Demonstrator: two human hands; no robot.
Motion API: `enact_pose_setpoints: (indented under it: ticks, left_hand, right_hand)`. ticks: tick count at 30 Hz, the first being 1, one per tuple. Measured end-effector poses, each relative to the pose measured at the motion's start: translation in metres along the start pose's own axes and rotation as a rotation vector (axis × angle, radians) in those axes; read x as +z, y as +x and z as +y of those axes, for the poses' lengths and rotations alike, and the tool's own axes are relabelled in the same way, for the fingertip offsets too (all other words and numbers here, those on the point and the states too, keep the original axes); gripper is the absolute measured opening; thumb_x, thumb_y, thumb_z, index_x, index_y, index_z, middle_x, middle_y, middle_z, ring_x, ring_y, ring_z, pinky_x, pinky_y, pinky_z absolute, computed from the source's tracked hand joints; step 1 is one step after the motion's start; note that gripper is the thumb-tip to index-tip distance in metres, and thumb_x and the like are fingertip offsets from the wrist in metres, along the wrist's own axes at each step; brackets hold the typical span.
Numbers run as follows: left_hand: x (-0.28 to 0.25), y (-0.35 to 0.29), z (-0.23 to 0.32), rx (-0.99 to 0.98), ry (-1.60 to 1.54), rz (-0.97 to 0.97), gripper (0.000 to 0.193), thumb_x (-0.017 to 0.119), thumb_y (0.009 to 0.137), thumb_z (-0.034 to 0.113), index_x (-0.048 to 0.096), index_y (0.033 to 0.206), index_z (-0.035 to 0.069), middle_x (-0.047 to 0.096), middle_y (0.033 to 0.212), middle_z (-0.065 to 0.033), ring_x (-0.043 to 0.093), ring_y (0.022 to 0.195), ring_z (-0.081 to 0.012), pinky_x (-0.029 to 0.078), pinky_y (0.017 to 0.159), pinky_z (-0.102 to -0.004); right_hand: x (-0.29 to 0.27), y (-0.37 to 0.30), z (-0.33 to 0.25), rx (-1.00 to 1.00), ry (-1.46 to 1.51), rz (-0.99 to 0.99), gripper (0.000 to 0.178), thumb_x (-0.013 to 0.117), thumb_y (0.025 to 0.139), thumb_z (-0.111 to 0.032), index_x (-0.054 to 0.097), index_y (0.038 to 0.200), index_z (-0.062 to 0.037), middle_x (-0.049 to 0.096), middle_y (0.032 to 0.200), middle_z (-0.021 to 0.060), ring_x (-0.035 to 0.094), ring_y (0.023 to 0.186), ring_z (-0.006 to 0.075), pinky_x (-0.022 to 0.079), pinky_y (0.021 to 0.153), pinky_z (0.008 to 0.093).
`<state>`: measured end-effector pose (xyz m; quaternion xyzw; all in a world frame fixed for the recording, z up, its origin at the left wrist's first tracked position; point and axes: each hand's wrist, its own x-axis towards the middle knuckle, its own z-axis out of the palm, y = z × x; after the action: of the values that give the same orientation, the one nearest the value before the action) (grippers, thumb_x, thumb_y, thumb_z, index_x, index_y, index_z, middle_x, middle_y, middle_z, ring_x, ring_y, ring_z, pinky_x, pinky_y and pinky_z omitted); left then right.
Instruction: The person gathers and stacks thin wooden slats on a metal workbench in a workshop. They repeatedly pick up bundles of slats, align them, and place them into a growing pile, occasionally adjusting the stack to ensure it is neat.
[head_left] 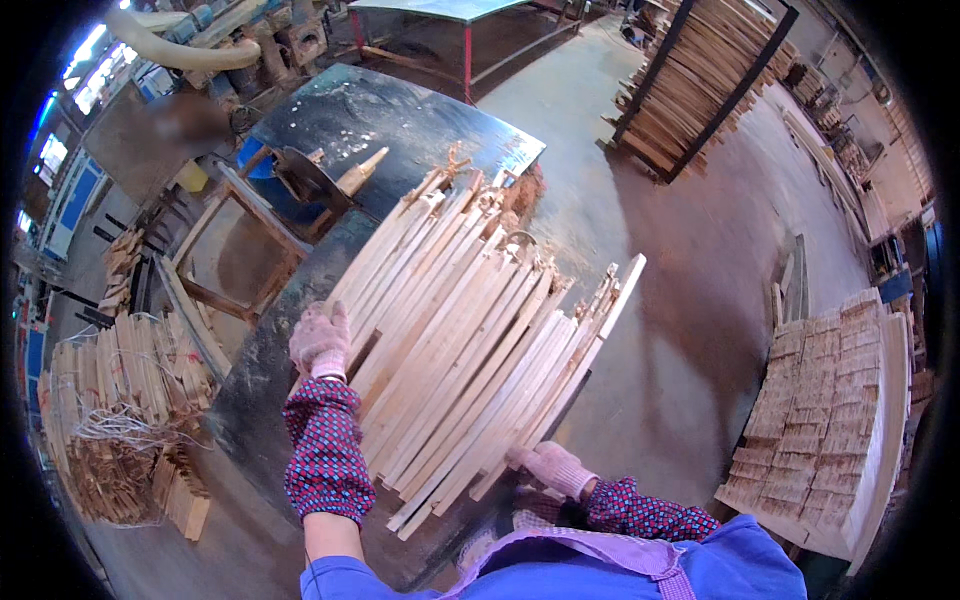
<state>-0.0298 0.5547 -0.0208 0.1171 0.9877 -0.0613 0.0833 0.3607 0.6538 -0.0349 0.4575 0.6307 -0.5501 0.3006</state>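
A wide row of pale wooden strips (440,330) lies slantwise on a dark, dusty tabletop (335,245), with uneven ends. My left hand (320,342), in a light pink knit glove, rests along the left side of the row, its fingers apart and its palm toward the wood. My right hand (552,468), gloved the same way, reaches in at the near right edge, fingers stretched out and touching the outer strips. Some of its fingertips are hidden by the wood. Patterned sleeve covers wrap both forearms.
A tied bundle of strips (130,380) stands on the floor at left, beside a wooden frame (235,240). At right is a large stack of wood pieces (810,430). A dark metal rack of strips (700,80) stands far right, and a red-legged table (467,50) behind.
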Motion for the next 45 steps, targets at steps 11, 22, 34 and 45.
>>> enact_pose_setpoints:
  ticks: [11, 22, 34, 45]
  left_hand:
    - [-0.005, -0.007, 0.0, 0.001, -0.084, 0.03, 0.06, 0.038, 0.094, 0.058, 0.056, 0.126, 0.011, 0.059, 0.128, -0.0116, 0.057, 0.117, -0.0275, 0.047, 0.095, -0.0417]
    - [-0.016, -0.012, -0.002, -0.007, -0.097, 0.021, 0.058, 0.038, 0.094, 0.057, 0.057, 0.124, 0.011, 0.06, 0.125, -0.0124, 0.059, 0.115, -0.028, 0.048, 0.093, -0.0429]
    - [0.0, -0.015, 0.004, 0.012, -0.073, 0.12, 0.06, 0.035, 0.095, 0.057, 0.058, 0.125, 0.011, 0.06, 0.126, -0.0133, 0.06, 0.113, -0.0298, 0.049, 0.093, -0.0435]
    - [0.0, -0.018, 0.001, 0.018, -0.054, 0.153, 0.061, 0.036, 0.095, 0.059, 0.055, 0.124, 0.009, 0.06, 0.125, -0.0144, 0.059, 0.114, -0.0304, 0.048, 0.094, -0.0422]
  right_hand:
    - [-0.005, -0.001, -0.001, 0.021, 0.013, -0.003, 0.052, 0.057, 0.083, -0.056, 0.075, 0.093, -0.0085, 0.071, 0.083, 0.0126, 0.068, 0.076, 0.0243, 0.054, 0.069, 0.0341]
    - [0.004, 0.001, 0.003, -0.021, 0.033, 0.021, 0.064, 0.05, 0.083, -0.064, 0.071, 0.094, -0.0039, 0.066, 0.078, 0.017, 0.065, 0.072, 0.0298, 0.05, 0.069, 0.0393]
    - [0.007, 0.009, 0.021, -0.142, 0.063, 0.086, 0.061, 0.054, 0.087, -0.058, 0.071, 0.093, 0.0004, 0.067, 0.076, 0.012, 0.065, 0.066, 0.0195, 0.052, 0.061, 0.0308]
    - [0.011, 0.016, 0.027, -0.216, -0.057, 0.11, 0.074, 0.042, 0.087, -0.067, 0.069, 0.092, 0.0015, 0.067, 0.089, 0.0233, 0.065, 0.092, 0.0371, 0.048, 0.082, 0.0434]
